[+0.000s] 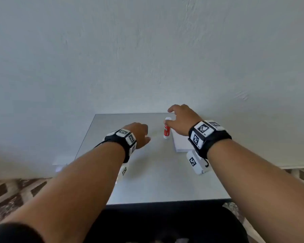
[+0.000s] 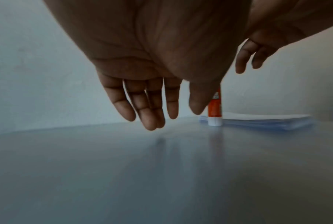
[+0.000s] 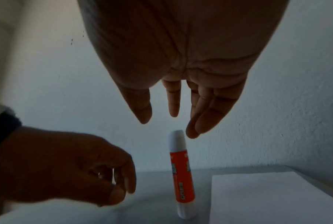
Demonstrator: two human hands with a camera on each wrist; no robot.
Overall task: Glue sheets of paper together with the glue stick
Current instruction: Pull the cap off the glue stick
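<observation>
Evidently at the pick-up step, the right hand (image 3: 173,91) hovers, fingers spread, above the upright glue stick (image 3: 181,174), needing to close round it; the left hand (image 1: 139,134) hangs relaxed, holding nothing.

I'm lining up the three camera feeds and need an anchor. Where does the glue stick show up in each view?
Head: glue stick stands upright right of centre, at the right hand's fingertips.
Left wrist: right of centre, partly hidden behind the left hand's thumb.
Right wrist: low centre, just below the fingertips.
Shared landmark: the paper stack, immediately right of the stick in every view.
</observation>
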